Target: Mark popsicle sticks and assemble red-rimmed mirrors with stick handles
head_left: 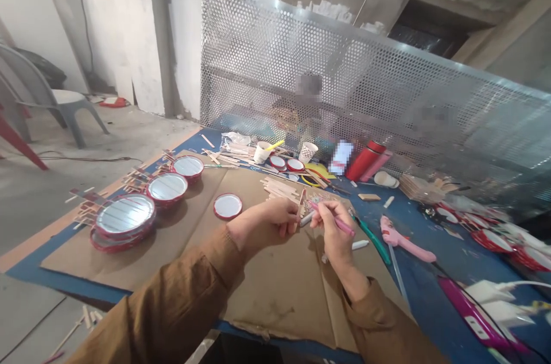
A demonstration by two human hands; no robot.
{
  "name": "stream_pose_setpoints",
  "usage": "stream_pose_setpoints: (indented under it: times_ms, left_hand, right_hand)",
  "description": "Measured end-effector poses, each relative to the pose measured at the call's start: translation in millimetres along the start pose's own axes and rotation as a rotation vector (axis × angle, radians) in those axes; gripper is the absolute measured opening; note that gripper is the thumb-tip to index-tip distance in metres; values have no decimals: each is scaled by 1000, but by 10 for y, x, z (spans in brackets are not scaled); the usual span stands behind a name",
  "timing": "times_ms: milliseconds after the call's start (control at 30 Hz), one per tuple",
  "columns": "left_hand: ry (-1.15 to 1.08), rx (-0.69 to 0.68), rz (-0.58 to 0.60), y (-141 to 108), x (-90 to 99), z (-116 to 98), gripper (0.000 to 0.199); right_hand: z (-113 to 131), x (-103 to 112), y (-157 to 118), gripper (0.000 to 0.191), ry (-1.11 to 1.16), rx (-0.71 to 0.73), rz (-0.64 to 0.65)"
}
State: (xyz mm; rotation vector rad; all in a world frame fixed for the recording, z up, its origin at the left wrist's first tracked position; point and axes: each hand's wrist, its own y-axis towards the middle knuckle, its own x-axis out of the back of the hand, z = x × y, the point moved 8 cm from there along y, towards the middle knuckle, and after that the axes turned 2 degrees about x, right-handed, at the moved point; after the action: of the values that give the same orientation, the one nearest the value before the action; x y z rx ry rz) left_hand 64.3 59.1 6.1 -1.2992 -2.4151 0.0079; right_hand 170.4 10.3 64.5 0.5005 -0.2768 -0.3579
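Note:
My left hand point(278, 217) is closed on a thin wooden craft stick point(302, 198), held nearly upright above the cardboard sheet point(267, 295). Close to its right, my right hand point(334, 232) grips a pink pen point(344, 227) with the front end pointing at the stick. Whether the pen touches the stick cannot be made out. A pale, tube-like piece point(307, 219) shows between the two hands. Behind them lies a pile of craft sticks point(279, 187). To the left of my left hand is a round red-rimmed lid point(228, 205) with a white face.
Several banjo-like models point(124, 216) made of round tins and sticks line the left side. On the right are a pink glue gun point(404, 240), green-handled pliers point(373, 240) and a purple power strip point(477, 318). A red bottle point(365, 161) and paper cups point(262, 153) stand before the perforated metal screen point(258, 59).

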Motion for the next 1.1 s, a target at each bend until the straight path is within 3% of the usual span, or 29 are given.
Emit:
stream_pose_setpoints:
  times_ms: [167,233,367,467,600,733,900,1100]
  left_hand:
    - [20,-12,6,17,-5,-2,8]
    - [18,-8,0,24,-1,6,9]
    - [60,31,-3,-2,8,4,10]
    - [107,42,2,-52,19,-39,9]
    - [143,62,7,-86,25,-59,9]
    - [134,59,13,-76,17,-52,11]
    - [112,73,21,-57,12,-11,12]
    - [70,41,41,-64,-3,-42,13]
  right_hand:
    - [130,23,15,22,-84,59,11]
    - [175,189,96,23,-168,88,-52]
    - [95,714,346,26,-384,66,-185]
    - [-8,848,494,22,-669,112,-22]
    - [-227,711,468,32,-1061,67,326]
    - [-293,519,336,38,-1202,64,574]
    - [-242,376,272,40,-1344,125,623]
    - [-98,-167,31,31,-1282,413,696]
